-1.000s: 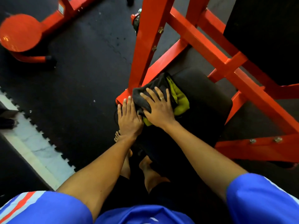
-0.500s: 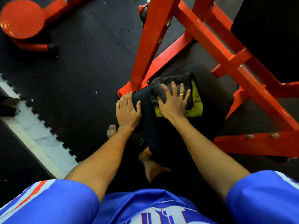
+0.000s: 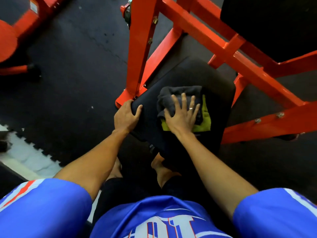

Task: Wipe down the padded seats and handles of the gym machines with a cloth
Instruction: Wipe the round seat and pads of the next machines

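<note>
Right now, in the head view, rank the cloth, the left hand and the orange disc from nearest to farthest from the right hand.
1. Cloth: directly under the right hand.
2. Left hand: beside it, gripping the seat at its left edge.
3. Orange disc: far left, across the floor.

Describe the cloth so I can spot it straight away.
Find the big orange machine frame; the black padded seat sits low between its bars. On that seat, under the right hand, lies the cloth: dark grey with a yellow-green side showing, the only soft, crumpled thing there.

Head camera looks steeply down (wide-angle), close above the seat (image 3: pixel 197 73).
</note>
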`<move>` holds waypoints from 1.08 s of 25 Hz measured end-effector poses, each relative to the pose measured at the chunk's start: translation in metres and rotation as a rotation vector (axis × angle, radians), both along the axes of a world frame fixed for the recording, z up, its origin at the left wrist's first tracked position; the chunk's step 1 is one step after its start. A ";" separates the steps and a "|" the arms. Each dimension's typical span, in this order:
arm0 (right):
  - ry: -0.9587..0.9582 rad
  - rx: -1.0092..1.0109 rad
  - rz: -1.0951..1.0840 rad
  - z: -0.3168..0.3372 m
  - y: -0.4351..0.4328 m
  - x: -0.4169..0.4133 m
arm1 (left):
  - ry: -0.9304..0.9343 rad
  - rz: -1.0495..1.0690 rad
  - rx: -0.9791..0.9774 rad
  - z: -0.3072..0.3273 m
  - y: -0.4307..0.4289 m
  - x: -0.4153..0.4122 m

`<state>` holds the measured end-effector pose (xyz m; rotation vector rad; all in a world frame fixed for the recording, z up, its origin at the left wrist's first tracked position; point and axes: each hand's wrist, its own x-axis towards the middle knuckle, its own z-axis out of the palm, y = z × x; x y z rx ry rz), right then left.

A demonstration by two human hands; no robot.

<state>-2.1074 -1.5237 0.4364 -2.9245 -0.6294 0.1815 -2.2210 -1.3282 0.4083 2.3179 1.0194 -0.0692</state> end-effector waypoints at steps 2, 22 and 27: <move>-0.019 -0.010 0.200 -0.003 0.005 -0.042 | -0.034 0.011 -0.044 0.001 -0.001 -0.002; -0.067 0.068 0.061 -0.013 0.144 -0.081 | -0.017 -0.218 -0.183 0.035 0.106 -0.060; 0.035 0.027 -0.109 0.009 0.136 -0.126 | -0.008 -0.262 -0.205 0.076 0.119 -0.069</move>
